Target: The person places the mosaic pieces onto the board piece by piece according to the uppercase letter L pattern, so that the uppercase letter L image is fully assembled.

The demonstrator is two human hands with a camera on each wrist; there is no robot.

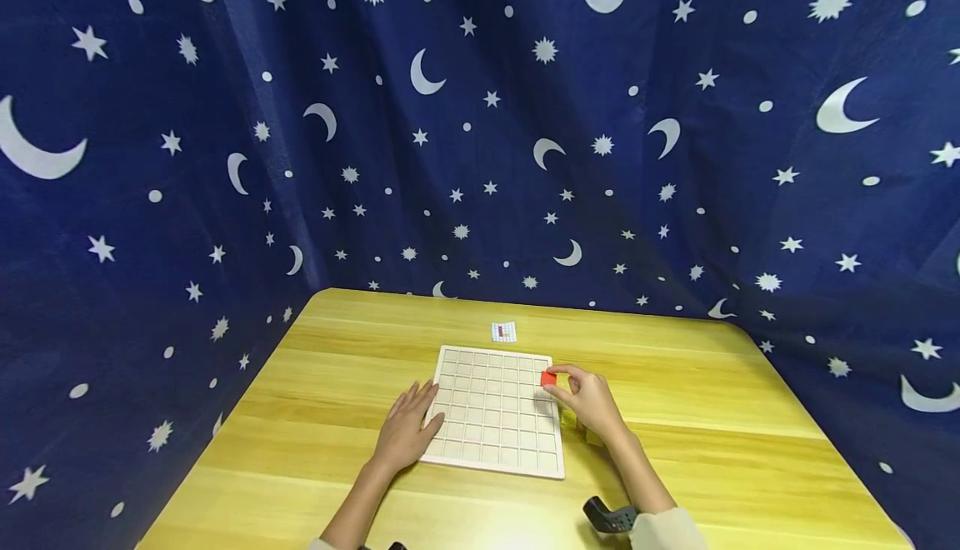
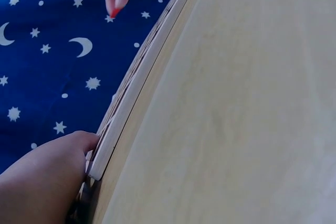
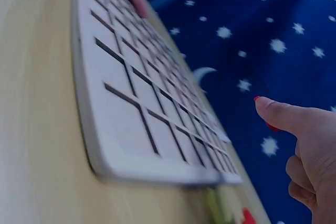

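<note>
A pale grid board [image 1: 498, 408] with square cells lies on the wooden table. The right hand [image 1: 592, 404] pinches a red piece [image 1: 548, 378] between thumb and fingertips, over the board's right edge near the upper corner. In the right wrist view most of that red piece is hidden behind the thumb of the right hand [image 3: 310, 145]. The left hand [image 1: 407, 429] rests at the board's left edge with its fingers extended; in the left wrist view the left hand [image 2: 50, 174] touches the board's side [image 2: 126, 103].
A small card [image 1: 503, 332] with a coloured grid pattern lies behind the board. Yellow pieces [image 1: 594, 437] sit right of the board, partly hidden by the right hand and forearm. In the right wrist view, something red [image 3: 248, 216] shows near a yellow piece [image 3: 218, 205]. A starry curtain surrounds the table.
</note>
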